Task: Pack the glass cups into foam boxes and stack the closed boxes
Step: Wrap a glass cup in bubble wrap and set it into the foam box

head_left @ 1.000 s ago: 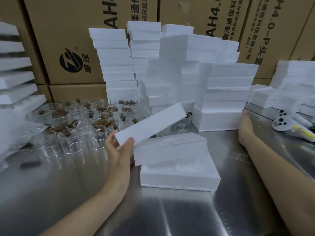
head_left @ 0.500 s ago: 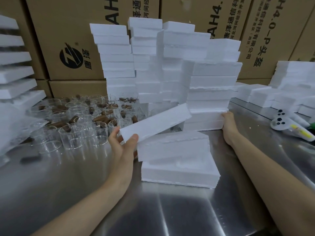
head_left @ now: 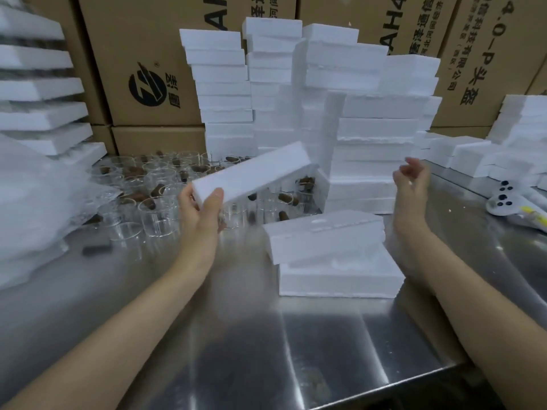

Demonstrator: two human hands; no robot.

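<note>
Grip first: your left hand (head_left: 204, 208) pinches one end of a tilted foam piece (head_left: 251, 173), your right hand (head_left: 411, 176) is loosely curled and holds nothing. Support the free end before you lower it; glass cups (head_left: 154, 199) wait just behind on the surface (head_left: 325, 335).

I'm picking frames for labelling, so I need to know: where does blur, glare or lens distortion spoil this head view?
Head view: motion blur smears the foam stacks at far left and softens the glass cups; the steel table carries streaky glare and reflections; wide-angle distortion tilts the cartons outward at the edges; the left hand and its foam box stay fairly sharp, the right hand slightly blurred.
</note>
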